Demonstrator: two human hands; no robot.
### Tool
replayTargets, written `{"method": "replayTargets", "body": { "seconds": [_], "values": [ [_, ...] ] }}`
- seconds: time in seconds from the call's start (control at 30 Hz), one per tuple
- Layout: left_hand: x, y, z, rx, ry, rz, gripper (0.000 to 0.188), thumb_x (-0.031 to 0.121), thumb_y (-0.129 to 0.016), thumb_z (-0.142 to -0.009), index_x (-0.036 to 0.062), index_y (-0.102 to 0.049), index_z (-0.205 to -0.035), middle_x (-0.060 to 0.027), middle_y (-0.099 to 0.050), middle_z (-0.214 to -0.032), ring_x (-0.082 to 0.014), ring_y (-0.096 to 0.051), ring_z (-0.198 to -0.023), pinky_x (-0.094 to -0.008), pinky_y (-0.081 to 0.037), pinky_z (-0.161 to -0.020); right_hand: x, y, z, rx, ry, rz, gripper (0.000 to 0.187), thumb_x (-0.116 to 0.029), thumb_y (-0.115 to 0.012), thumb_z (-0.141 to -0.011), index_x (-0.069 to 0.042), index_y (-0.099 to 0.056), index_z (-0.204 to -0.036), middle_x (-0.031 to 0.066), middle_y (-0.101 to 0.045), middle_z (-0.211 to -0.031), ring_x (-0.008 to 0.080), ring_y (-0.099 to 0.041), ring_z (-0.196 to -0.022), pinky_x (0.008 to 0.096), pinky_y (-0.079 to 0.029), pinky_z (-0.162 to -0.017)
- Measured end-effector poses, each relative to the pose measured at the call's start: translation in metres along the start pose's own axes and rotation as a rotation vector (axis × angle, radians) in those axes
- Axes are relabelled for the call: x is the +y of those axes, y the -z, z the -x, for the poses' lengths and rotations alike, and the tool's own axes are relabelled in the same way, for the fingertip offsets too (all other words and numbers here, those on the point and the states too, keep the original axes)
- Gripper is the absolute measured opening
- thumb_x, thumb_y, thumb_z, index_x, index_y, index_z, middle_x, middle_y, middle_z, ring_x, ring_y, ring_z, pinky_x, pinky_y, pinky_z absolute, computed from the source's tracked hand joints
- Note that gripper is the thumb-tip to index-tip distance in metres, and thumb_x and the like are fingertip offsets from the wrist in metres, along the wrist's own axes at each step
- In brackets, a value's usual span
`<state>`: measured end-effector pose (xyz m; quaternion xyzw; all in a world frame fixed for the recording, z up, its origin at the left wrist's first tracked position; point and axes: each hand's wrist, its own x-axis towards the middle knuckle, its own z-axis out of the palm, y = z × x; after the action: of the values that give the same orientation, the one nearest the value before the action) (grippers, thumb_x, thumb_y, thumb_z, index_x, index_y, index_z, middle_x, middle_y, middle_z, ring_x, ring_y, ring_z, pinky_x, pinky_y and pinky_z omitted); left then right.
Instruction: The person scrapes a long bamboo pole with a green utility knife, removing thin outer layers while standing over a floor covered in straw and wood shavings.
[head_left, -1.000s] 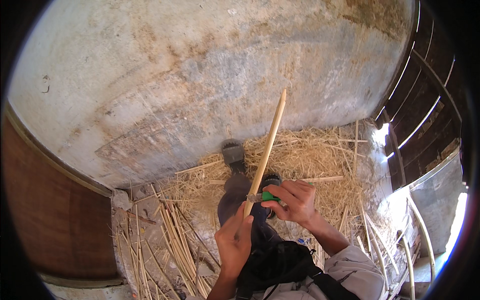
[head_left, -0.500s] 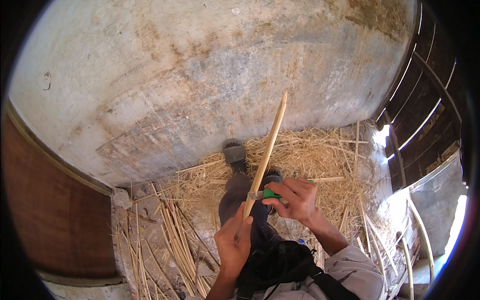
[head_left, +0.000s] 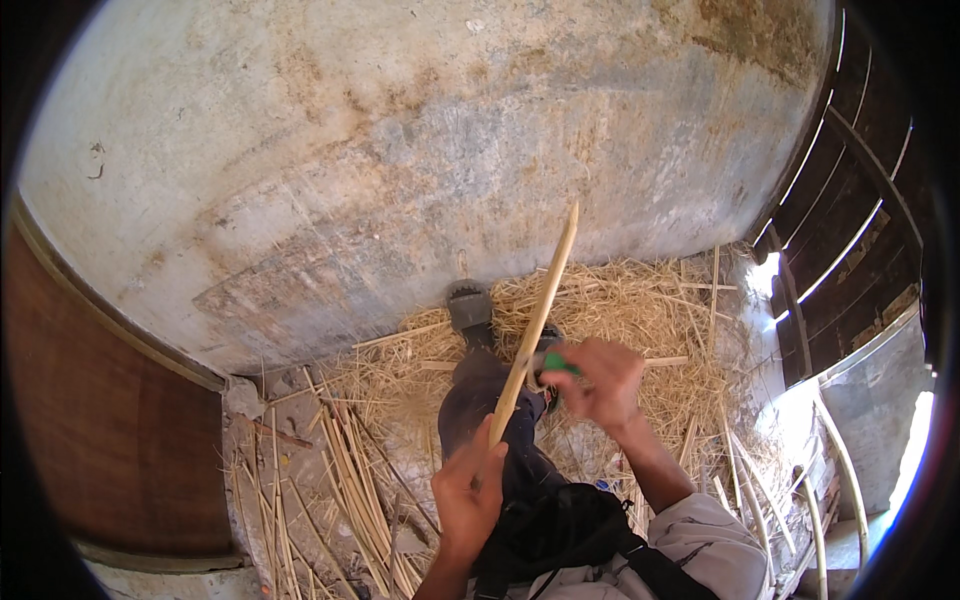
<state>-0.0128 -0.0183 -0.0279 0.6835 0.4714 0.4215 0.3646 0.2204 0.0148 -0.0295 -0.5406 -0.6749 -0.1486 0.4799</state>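
Note:
A long, pale wooden stick (head_left: 545, 297) with a pointed far tip slants up and away in front of me. My left hand (head_left: 468, 497) is closed around its near end, thumb along the wood. Closed on the green handle of a knife (head_left: 561, 364), my right hand (head_left: 601, 383) is just right of the stick's middle and blurred by motion. The knife's short blade reaches toward the stick's right side; the blur hides whether it touches.
Light shavings (head_left: 630, 310) cover the floor beyond my shoes (head_left: 469, 303). Thin split strips (head_left: 350, 480) lie in a bundle at left. A stained wall (head_left: 450, 150) rises ahead, with a brown panel (head_left: 110, 420) at far left and dark slats (head_left: 850, 220) at right.
My right hand with the knife has moved a little farther away along the stick. The stick's tip has dipped slightly, while my left hand keeps its hold.

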Motion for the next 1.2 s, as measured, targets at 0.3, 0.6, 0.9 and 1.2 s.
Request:
{"method": "replayTargets", "body": {
  "seconds": [0.3, 0.6, 0.9, 1.2],
  "values": [
    [-0.026, 0.012, 0.053, -0.211, 0.180, 0.025, 0.033, 0.014, -0.069, -0.104, -0.0031, -0.072, -0.132, -0.0070, -0.070, -0.078, -0.0091, -0.062, -0.069, -0.0270, -0.047, -0.062, 0.172, 0.012, -0.014, 0.171, -0.674, -0.002, 0.041, -0.040, -0.062, -0.108, -0.002, -0.076, -0.100, -0.0019, -0.048, -0.066, 0.0107, -0.040, -0.060, 0.0315, -0.029, -0.056],
    [-0.035, 0.016, 0.014, -0.116, 0.338, 0.353, 0.035, 0.014, -0.063, -0.108, 0.0001, -0.069, -0.140, 0.0020, -0.060, -0.074, -0.0030, -0.051, -0.067, -0.0219, -0.039, -0.058, 0.079, -0.005, 0.018, -0.031, -0.652, -0.421, 0.034, -0.036, -0.062, -0.107, -0.003, -0.071, -0.108, -0.0021, -0.053, -0.072, 0.0097, -0.047, -0.065, 0.0279, -0.035, -0.058],
    [-0.013, 0.001, -0.007, -0.017, 0.170, 0.269, 0.038, 0.005, -0.070, -0.103, -0.0011, -0.068, -0.140, 0.0022, -0.060, -0.081, -0.0048, -0.050, -0.071, -0.0225, -0.039, -0.061, -0.004, 0.002, 0.007, -0.210, -0.006, -0.343, 0.029, -0.033, -0.087, -0.085, -0.013, -0.076, -0.102, 0.0024, -0.067, -0.079, 0.0235, -0.063, -0.059, 0.0365, -0.048, -0.053],
    [0.002, -0.001, -0.013, 0.048, -0.045, 0.070, 0.040, 0.002, -0.073, -0.099, -0.0023, -0.068, -0.138, -0.0071, -0.061, -0.079, -0.0090, -0.052, -0.070, -0.0273, -0.043, -0.060, -0.014, -0.003, 0.010, -0.225, 0.038, -0.239, 0.031, -0.037, -0.090, -0.079, -0.016, -0.078, -0.099, -0.0010, -0.064, -0.076, 0.0201, -0.060, -0.056, 0.0350, -0.047, -0.052]
  ]
}}
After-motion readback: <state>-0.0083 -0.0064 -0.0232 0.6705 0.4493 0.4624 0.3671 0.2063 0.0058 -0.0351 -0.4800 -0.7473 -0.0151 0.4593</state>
